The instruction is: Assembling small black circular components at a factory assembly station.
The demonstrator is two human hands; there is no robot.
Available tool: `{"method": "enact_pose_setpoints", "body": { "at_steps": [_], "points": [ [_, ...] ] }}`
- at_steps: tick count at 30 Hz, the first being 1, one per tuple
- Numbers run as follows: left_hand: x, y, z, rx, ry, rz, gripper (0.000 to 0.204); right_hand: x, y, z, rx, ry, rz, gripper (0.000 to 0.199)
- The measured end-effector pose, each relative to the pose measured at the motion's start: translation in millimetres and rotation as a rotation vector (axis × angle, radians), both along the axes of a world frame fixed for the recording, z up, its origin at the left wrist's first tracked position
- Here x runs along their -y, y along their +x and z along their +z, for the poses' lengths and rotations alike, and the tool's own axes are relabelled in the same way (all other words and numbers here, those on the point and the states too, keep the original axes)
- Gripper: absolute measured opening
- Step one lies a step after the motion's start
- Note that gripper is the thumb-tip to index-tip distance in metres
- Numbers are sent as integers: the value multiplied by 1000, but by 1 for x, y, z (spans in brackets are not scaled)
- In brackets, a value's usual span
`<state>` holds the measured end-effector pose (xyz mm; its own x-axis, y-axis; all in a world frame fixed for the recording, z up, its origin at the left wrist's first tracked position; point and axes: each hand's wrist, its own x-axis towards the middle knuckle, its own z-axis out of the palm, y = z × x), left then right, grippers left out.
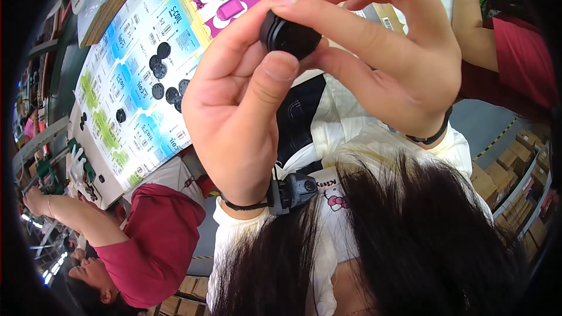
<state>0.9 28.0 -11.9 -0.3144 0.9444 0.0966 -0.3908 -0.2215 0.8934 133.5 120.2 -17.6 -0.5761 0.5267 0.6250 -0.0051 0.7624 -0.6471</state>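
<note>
Head view: left hand (231, 93) pinches black cap (295, 36), thumb and fingers closed on it. Right hand (404, 61) curled, fingertips also gripping cap. Cap's held up between both hands; black discs (159, 71) lie left on printed sheet (130, 79).

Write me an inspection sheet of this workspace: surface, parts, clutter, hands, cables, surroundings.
Surface: printed sheets in blue, white and green.
Parts: round black part held up; loose black discs on the sheets.
Clutter: wooden board at the upper left.
Hands: left hand and right hand both grip the round black part.
Cables: nothing clearly seen.
Surroundings: red-clad co-worker at left; cardboard boxes at right.
</note>
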Motion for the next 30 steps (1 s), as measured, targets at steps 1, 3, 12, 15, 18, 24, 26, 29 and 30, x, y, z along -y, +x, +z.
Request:
{"method": "enact_pose_setpoints", "body": {
  "at_steps": [1, 3, 12, 15, 18, 24, 26, 29, 30],
  "points": [
    [-2, 4, 2, -61, -6, 71, 31, 0, 1, 0, -2, 7, -1, 29],
    [-2, 7, 2, -132, -14, 163, 28, 1, -16, -1, -16, 18, 18, 28],
    [19, -17, -15, -830, 34, 574, 18, 34, -62, -14, -104, -940, 351, 25],
    [25, -42, -31, -866, -34, 603, 18, 16, -87, -32, 102, -1039, 486, 26],
    [27, -117, -40, -686, -434, 440, 21, -5, -137, -48, 393, -444, 444, 33],
    [50, -267, -105, -1629, -786, 657, 31, -9, -237, -82, 575, 69, 190, 35],
    [43, -273, -119, -1726, -863, 520, 33, -12, -249, -100, 565, 153, 148, 31],
    [26, -257, -95, -1901, -740, 490, 33, -10, -249, -92, 519, 112, 179, 27],
    [6, -247, -90, -1978, -667, 459, 33, -18, -240, -89, 493, 41, 197, 25]
  ]
}}
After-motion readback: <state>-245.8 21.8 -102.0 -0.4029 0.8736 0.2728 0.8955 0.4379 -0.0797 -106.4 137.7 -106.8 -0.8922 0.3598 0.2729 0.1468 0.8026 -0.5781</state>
